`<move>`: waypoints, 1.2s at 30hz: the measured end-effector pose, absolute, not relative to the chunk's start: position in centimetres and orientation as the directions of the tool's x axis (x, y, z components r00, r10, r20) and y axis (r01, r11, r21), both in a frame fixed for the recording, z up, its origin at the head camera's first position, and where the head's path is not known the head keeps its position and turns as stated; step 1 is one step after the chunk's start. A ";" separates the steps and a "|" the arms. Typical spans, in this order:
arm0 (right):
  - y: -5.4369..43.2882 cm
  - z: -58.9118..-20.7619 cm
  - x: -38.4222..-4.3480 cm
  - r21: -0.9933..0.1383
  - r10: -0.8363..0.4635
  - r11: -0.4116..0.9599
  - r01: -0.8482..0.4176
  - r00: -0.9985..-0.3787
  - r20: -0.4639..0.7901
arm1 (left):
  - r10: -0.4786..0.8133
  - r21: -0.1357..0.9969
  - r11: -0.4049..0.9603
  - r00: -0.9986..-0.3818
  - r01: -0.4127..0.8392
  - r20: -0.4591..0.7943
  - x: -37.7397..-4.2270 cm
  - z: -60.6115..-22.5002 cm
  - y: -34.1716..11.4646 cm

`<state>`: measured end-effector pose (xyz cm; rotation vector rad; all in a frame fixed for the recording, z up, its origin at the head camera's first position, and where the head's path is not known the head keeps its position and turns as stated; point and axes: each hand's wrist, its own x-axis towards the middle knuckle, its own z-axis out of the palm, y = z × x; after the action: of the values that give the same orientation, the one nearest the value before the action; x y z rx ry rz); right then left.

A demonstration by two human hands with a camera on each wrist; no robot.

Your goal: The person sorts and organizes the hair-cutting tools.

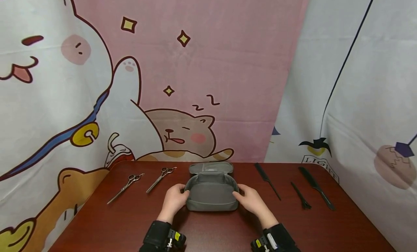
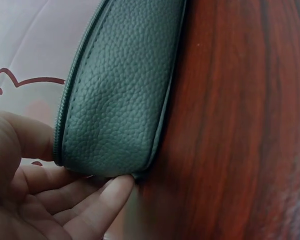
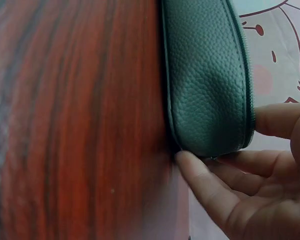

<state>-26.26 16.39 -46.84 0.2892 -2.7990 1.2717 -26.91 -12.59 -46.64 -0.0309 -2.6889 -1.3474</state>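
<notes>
A grey-green zip case [image 1: 211, 205] of pebbled leather stands on the table, its lid [image 1: 211, 167] folded back toward the wall and its grey inside showing. My left hand [image 1: 175, 199] grips the left side wall, thumb over the zipped rim and fingers along the outside. On the opposite side my right hand [image 1: 252, 200] holds the wall the same way. In the left wrist view, fingertips [image 2: 117, 192] reach under the bottom edge of the case [image 2: 117, 90]. The right wrist view has fingers [image 3: 195, 167] at the lower edge of the case [image 3: 207, 75] too.
Two pairs of hairdressing scissors, one farther left [image 1: 125, 188] and one nearer the case [image 1: 160, 179], lie left. To the right lie a black tail comb [image 1: 268, 180], a small black hair clip [image 1: 301, 196] and a wide black handled comb [image 1: 314, 185]. A printed cloth [image 1: 228, 82] hangs behind the table.
</notes>
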 end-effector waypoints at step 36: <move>20.1 -44.6 -20.2 -0.726 -0.181 0.653 -0.216 -0.975 0.128 | 0.220 0.785 0.554 -0.958 0.278 0.184 -21.8 -45.1 -10.8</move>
<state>-20.16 20.08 -44.59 0.3384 -2.8157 1.2458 -21.84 -10.82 -45.05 -0.4349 -2.7121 -1.3878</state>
